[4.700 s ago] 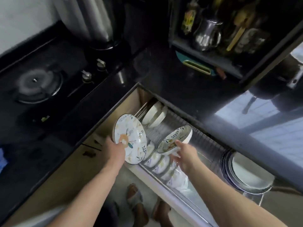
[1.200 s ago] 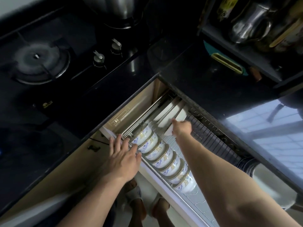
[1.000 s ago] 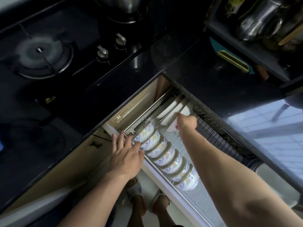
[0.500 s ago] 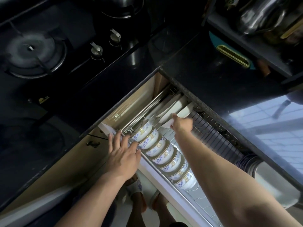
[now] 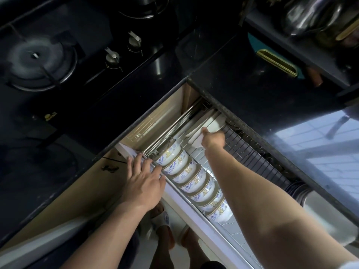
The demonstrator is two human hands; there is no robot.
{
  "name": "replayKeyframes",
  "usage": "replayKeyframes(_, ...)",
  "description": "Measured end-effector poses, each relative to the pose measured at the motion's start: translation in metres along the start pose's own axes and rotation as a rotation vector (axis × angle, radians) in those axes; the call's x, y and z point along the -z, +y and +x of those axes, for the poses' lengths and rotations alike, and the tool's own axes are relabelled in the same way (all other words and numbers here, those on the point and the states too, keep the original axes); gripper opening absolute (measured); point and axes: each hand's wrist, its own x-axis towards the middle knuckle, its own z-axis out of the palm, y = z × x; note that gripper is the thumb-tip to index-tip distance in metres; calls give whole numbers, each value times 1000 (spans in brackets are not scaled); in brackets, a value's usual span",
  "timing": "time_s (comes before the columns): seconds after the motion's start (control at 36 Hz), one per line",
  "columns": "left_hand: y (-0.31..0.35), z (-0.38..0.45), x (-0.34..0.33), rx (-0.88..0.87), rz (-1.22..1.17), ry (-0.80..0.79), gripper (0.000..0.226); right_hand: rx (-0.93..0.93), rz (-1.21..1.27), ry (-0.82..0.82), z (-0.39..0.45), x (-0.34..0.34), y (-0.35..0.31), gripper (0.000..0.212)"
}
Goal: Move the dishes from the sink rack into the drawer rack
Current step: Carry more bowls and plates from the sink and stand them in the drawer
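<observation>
The drawer rack (image 5: 252,154) is a pulled-out wire basket under the black counter. A row of several blue-and-gold patterned bowls (image 5: 191,179) stands on edge along its front. At the back left corner lean a few white plates (image 5: 211,123). My right hand (image 5: 212,139) reaches deep into the rack and grips the lower edge of a white plate there. My left hand (image 5: 144,181) rests flat with spread fingers on the drawer's white front edge (image 5: 194,208), beside the first bowl. The sink rack is out of view.
A black counter (image 5: 242,90) overhangs the drawer's back. A gas hob (image 5: 38,61) with two knobs (image 5: 122,49) lies at upper left. A shelf with a steel kettle (image 5: 310,14) is at upper right. Stacked plates and a pan (image 5: 303,193) sit at the drawer's right end. My sandalled feet (image 5: 165,226) stand below.
Earlier my hands carried a floral plate and a bowl over the drawer. Since then both are set down; my left hand lies on the drawer front and my right stays at the back plates.
</observation>
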Motion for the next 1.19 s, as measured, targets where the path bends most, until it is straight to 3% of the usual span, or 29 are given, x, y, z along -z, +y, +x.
replayKeyframes(0.11,3,2,8,13,-2,-49,58,-1,-35,-67,-1,3,-7,67)
replayKeyframes(0.31,2,4,34,57,-86,-258,59,5,-336,-470,-36,75,16,74)
replayKeyframes(0.36,5,-4,48,73,-114,-202,52,19,-458,-563,-56,102,27,60)
replayKeyframes(0.44,26,-23,76,94,-185,-140,38,67,-570,-563,-92,155,38,30)
replayKeyframes(0.53,59,-39,101,96,-302,-191,32,58,-483,-504,-111,207,48,28)
replayKeyframes(0.61,91,-46,113,9,-265,-252,24,3,-294,-399,-123,259,55,28)
replayKeyframes(0.67,105,-42,118,-35,-234,-273,18,22,-194,-343,-131,286,52,17)
replayKeyframes(0.72,129,-35,129,-131,-171,-286,21,62,-106,-255,-142,322,51,9)
replayKeyframes(0.86,226,-40,187,-457,18,-248,20,134,104,15,-191,422,56,15)
replayKeyframes(1.06,356,-78,229,-846,207,-214,21,95,-25,307,-273,511,110,27)
replayKeyframes(1.19,453,-158,211,-1053,226,-189,38,27,-132,462,-342,565,171,29)
